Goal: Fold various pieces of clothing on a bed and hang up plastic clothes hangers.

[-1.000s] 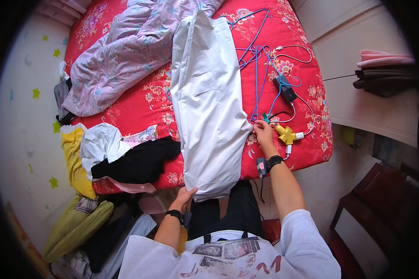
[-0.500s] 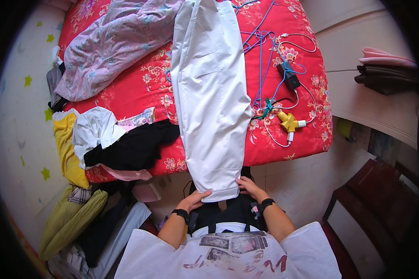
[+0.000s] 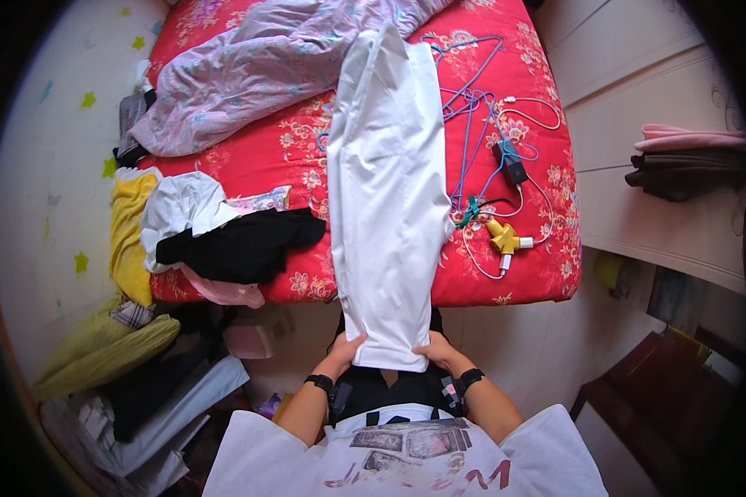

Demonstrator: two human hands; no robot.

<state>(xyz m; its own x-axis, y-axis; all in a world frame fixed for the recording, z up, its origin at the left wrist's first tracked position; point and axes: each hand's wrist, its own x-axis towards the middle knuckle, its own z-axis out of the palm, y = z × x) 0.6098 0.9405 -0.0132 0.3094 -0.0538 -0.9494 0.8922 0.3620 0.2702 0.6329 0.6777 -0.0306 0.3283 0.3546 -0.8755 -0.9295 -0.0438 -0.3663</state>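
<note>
A pair of white trousers, folded lengthwise, runs straight toward me over the bed, its leg ends hanging past the near edge above my lap. At the left corner of the hem, my left hand grips the cloth with the thumb on top and the fingers tucked beneath. My right hand holds the opposite corner in the same way. The fabric between them is nearly flat, with light wrinkles further up.
On the red flowered bedspread lie a pink floral quilt, a black garment, several blue and purple hangers, a black adapter and a yellow plug splitter. A dark wooden chair stands right.
Both hands have closed more firmly round the hem corners, their fingers now under the cloth. The trousers' far end now shows whole in the shifted view.
</note>
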